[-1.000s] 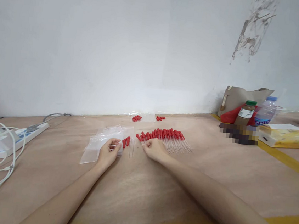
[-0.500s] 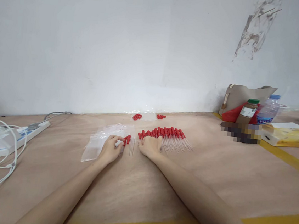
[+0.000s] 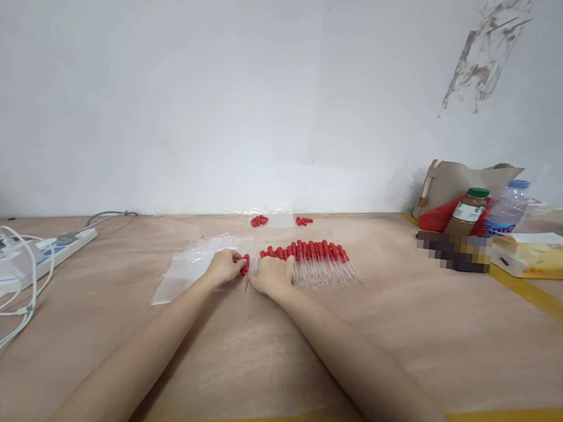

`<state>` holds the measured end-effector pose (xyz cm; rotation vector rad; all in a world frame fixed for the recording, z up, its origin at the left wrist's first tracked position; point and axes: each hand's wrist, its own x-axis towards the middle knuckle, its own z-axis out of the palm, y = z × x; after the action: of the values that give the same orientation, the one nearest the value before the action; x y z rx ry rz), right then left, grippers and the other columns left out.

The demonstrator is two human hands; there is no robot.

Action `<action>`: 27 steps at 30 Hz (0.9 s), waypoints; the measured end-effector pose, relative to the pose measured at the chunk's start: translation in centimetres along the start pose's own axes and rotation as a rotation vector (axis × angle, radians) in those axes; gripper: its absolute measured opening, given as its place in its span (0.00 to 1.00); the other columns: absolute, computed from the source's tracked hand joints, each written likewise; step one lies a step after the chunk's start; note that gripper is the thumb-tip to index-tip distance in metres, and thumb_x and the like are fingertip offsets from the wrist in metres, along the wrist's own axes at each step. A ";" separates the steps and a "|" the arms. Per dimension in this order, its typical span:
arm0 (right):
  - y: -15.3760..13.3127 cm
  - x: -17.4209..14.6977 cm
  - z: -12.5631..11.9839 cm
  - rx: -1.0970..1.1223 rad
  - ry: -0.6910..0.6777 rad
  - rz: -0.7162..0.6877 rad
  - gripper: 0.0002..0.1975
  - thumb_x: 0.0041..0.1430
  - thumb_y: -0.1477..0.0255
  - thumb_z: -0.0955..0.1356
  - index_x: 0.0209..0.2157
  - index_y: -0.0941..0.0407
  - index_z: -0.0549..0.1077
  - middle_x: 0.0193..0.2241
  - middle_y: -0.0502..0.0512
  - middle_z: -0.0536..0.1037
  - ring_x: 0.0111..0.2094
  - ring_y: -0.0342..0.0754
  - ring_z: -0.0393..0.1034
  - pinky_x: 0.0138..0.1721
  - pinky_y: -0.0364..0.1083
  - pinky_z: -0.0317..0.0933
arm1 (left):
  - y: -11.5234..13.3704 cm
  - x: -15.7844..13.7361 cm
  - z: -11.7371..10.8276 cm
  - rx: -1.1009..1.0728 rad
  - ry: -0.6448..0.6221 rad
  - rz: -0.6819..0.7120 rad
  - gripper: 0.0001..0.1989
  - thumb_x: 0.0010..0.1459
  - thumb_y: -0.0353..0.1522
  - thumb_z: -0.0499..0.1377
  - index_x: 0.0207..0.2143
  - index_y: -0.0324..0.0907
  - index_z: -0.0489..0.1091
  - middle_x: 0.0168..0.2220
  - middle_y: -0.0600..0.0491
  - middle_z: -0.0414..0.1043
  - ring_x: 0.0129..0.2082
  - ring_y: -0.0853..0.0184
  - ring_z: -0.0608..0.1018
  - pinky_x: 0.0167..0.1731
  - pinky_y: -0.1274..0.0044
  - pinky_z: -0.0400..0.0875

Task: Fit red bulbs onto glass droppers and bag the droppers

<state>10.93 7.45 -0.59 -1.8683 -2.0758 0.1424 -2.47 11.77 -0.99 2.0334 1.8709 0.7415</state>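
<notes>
My left hand is pinched, its fingertips at the small red rubber bulbs beside a stack of clear plastic bags. Thin clear tubes lie between my two hands. My right hand is curled, its thumb and fingertips meeting at the near side of these tubes; the grip is partly hidden. Just beyond and to the right of it lies a long row of droppers, red bulbs away from me and clear stems towards me. My right hand covers the row's left end.
Near the wall, two small groups of red bulbs lie on clear plastic. At left are a white power strip and tangled cables. At right stand a bag, a green-capped bottle, a clear bottle and a yellow tissue pack.
My left hand has moved right and slightly away from me, with its fingertips still at the red bulbs. My right hand has shifted left, from the dropper row to the thin tubes.
</notes>
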 end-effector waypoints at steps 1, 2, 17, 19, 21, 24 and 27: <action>0.1 0.1 -0.1 0.006 -0.016 0.020 0.17 0.50 0.61 0.62 0.30 0.59 0.73 0.30 0.62 0.76 0.33 0.53 0.69 0.44 0.54 0.44 | 0.2 0.0 0.3 -0.010 -0.013 -0.021 0.06 0.46 0.32 0.57 0.24 0.39 0.73 0.23 0.50 0.75 0.26 0.64 0.76 0.27 0.79 0.65; 0.3 0.1 -0.2 0.012 -0.030 0.038 0.16 0.50 0.61 0.62 0.29 0.59 0.73 0.30 0.62 0.76 0.33 0.52 0.69 0.44 0.54 0.44 | 0.3 0.1 0.5 -0.020 -0.025 -0.044 0.06 0.46 0.32 0.58 0.24 0.39 0.73 0.22 0.51 0.75 0.25 0.65 0.76 0.27 0.80 0.65; 7.2 -3.8 -3.3 0.332 0.093 -0.131 0.08 0.56 0.69 0.58 0.28 0.57 0.64 0.28 0.56 0.73 0.29 0.46 0.66 0.28 0.43 0.54 | 1.2 0.9 0.0 -0.206 -0.093 -0.186 0.13 0.43 0.35 0.59 0.12 0.36 0.68 0.08 0.56 0.61 0.12 0.70 0.66 0.17 0.79 0.58; 9.2 -5.0 -3.0 0.397 0.204 -0.213 0.07 0.57 0.71 0.57 0.30 0.57 0.62 0.27 0.55 0.71 0.27 0.45 0.64 0.28 0.42 0.54 | 1.0 0.7 -0.2 -0.244 -0.040 -0.145 0.12 0.43 0.35 0.59 0.14 0.36 0.68 0.11 0.55 0.64 0.15 0.69 0.68 0.19 0.79 0.58; 10.9 -5.9 -2.6 0.440 0.290 -0.300 0.06 0.57 0.72 0.58 0.33 0.58 0.63 0.26 0.54 0.71 0.28 0.45 0.64 0.30 0.43 0.56 | 0.8 0.2 -0.6 -0.297 0.031 -0.072 0.10 0.45 0.36 0.58 0.20 0.37 0.69 0.17 0.54 0.68 0.20 0.68 0.70 0.22 0.79 0.60; 12.3 -6.8 -2.2 0.456 0.351 -0.398 0.09 0.56 0.74 0.59 0.39 0.58 0.65 0.29 0.55 0.72 0.32 0.46 0.66 0.34 0.44 0.58 | 0.9 -1.5 -1.0 -0.394 0.087 0.069 0.14 0.50 0.36 0.55 0.38 0.39 0.65 0.26 0.55 0.69 0.26 0.70 0.72 0.28 0.79 0.63; 12.2 -7.2 -2.2 0.455 0.348 -0.432 0.10 0.57 0.74 0.58 0.37 0.57 0.68 0.32 0.56 0.73 0.34 0.46 0.66 0.35 0.44 0.58 | 1.6 -4.2 -1.1 -0.497 0.003 0.196 0.23 0.52 0.36 0.54 0.50 0.45 0.54 0.28 0.58 0.65 0.22 0.73 0.70 0.25 0.80 0.64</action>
<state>23.68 1.62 -3.49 -1.0720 -1.9441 0.1524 -1.79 7.34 0.00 1.8933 1.3219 1.1285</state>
